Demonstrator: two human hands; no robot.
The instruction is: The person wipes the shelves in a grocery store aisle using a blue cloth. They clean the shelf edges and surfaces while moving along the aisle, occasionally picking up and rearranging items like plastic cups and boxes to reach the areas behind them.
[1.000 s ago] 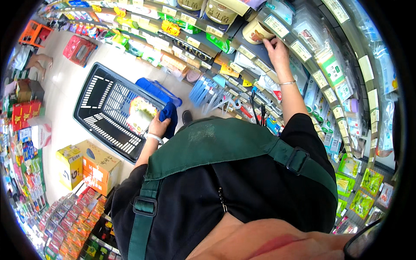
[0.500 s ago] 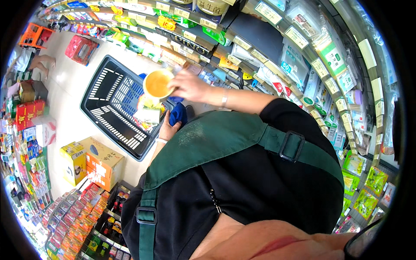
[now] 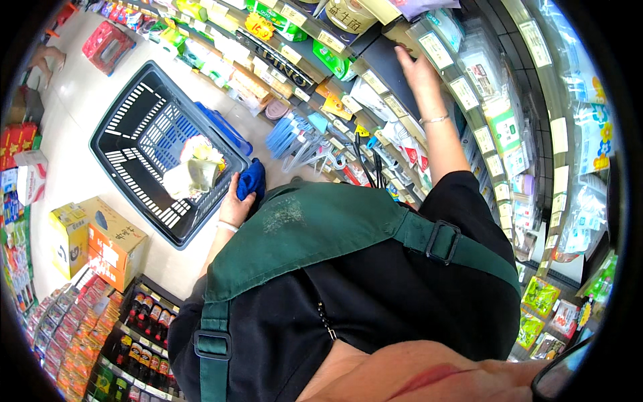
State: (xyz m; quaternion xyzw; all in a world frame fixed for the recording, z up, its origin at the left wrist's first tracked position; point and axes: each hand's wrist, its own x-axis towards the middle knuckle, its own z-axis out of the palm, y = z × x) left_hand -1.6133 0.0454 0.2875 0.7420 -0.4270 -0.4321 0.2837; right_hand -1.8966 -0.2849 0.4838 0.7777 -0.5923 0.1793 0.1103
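My left hand [image 3: 234, 203] is closed on a crumpled blue cloth [image 3: 251, 180], next to the near right rim of a dark plastic shopping basket [image 3: 175, 224]. Inside the basket lie a pale package [image 3: 191, 179] and a small multicoloured packet [image 3: 201, 149]. My right hand [image 3: 420, 75] is stretched out over a dark shelf surface [image 3: 386, 59] at the upper right, fingers extended and nothing visible in them. Its fingertips are close to a tan, rounded item [image 3: 400, 32] on that shelf; whether they touch is not clear.
Shelves with price tags [image 3: 437, 50] curve along the right. Blue hangers or brushes [image 3: 289, 136] stick out beside the basket. Cardboard boxes [image 3: 110, 238] stand on the floor at left, with bottle shelves [image 3: 144, 335] below them. A red crate [image 3: 107, 47] sits farther off.
My right hand has moved from above the basket to the upper-right shelf. The cream cup it held is no longer visible in it. My left hand keeps the blue cloth by the rim.
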